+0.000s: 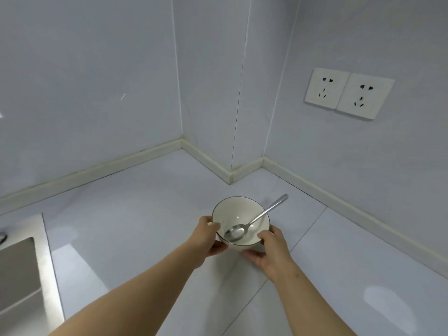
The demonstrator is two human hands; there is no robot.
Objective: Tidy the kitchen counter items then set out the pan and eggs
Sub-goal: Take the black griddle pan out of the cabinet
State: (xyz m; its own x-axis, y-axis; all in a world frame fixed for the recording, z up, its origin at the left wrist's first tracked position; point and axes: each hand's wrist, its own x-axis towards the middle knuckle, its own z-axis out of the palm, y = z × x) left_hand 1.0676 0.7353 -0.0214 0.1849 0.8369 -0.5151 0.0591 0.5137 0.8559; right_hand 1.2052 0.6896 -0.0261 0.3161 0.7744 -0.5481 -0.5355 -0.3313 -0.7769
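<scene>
Now both hands, left (209, 235) and right (271, 251), grip the bowl (238, 214) between them.

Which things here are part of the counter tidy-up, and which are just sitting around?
In the job:
- bowl, gripped on either side by the left hand and the right hand
- spoon lying in the bowl
- counter under it

Just there:
- sink at the left edge
- wall sockets

No pan or eggs in view.

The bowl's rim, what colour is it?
Dark, near black, a thin line around the white bowl; seen in the head view.
</scene>
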